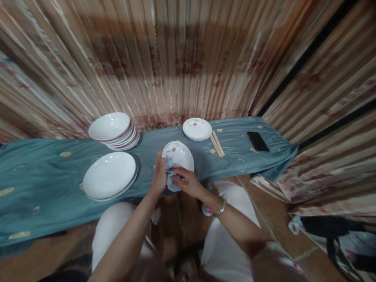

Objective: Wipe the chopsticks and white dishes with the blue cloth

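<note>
A small white plate with a red flower print (183,154) is tilted toward me over the near part of the table. My left hand (159,174) grips its left edge. In my right hand (188,182) is a crumpled pale blue cloth (173,184), pressed against the plate's lower left face. Part of the cloth is hidden under my fingers. Beyond the plate, slightly right, sits a stack of small flowered plates (196,127). Several wooden chopsticks (217,144) lie beside that stack.
A stack of white bowls (113,127) stands at the back left, with large white plates (108,176) in front of it. Toward the right end of the blue-green tablecloth (53,168) lies a black phone (258,141). Pleated curtains (188,58) hang behind the table.
</note>
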`<state>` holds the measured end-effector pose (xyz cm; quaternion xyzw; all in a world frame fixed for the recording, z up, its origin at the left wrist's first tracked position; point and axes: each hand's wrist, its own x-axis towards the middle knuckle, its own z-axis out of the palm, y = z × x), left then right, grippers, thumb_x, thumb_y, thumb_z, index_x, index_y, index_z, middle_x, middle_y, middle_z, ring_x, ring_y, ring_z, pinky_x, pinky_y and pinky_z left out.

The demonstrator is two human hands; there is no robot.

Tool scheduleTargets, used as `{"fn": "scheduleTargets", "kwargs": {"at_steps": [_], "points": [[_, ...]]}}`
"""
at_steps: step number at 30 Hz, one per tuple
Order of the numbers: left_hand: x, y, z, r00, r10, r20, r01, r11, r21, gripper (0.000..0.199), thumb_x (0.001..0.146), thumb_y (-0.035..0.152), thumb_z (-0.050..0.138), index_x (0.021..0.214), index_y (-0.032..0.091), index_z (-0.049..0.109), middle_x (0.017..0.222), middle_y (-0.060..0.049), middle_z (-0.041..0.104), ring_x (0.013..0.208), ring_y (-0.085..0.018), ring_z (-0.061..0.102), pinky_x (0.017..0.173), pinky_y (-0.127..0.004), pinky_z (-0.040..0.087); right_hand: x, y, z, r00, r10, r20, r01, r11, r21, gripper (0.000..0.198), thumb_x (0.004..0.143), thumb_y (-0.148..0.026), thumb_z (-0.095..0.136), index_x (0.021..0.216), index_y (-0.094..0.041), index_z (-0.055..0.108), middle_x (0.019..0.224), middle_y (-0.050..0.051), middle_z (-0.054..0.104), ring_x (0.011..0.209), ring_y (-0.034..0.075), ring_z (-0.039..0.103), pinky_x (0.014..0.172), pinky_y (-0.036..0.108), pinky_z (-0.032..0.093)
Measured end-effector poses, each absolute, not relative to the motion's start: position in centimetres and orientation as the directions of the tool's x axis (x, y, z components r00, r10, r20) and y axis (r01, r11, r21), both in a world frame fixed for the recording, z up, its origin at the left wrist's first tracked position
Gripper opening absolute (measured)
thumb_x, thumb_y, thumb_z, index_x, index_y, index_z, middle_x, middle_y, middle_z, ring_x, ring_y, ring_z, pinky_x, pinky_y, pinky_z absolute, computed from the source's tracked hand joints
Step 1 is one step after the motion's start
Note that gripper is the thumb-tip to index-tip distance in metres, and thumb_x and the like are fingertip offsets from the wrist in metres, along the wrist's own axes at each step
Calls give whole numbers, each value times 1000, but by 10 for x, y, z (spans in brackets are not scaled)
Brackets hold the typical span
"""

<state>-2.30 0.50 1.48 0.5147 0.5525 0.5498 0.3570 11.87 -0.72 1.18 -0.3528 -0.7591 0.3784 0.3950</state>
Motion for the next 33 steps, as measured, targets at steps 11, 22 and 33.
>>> {"fn": "scheduleTargets", "kwargs": {"at_steps": [11, 22, 33], "points": [[-26, 8, 15, -177, 968, 179, 157, -151, 976, 59, 94, 52, 25, 140, 19, 40, 149, -9, 39, 141, -20, 29, 117, -40, 17, 92, 7, 25, -341, 875, 344, 158, 415, -896, 30, 80, -19, 57, 109, -21, 64, 112, 5, 65, 101, 16, 62, 89, 28, 49], [-26, 8, 21, -170, 964, 206, 181, -175, 968, 61, 92, 57, 25, 137, 19, 44, 146, -9, 43, 139, -20, 33, 117, -39, 19, 80, 28, 28, -220, 916, 336, 96, 363, -927, 29, 79, -22, 60, 107, -20, 62, 107, 4, 66, 94, 14, 63, 85, 27, 51], [-25, 3, 28, -165, 970, 177, 291, -124, 949, 52, 93, 49, 33, 138, 25, 43, 149, -6, 40, 141, -20, 29, 117, -41, 18, 85, 66, 22, -43, 917, 396, 210, 396, -894, 17, 82, -26, 57, 98, -19, 62, 95, 3, 66, 86, 14, 62, 80, 26, 51]]}}
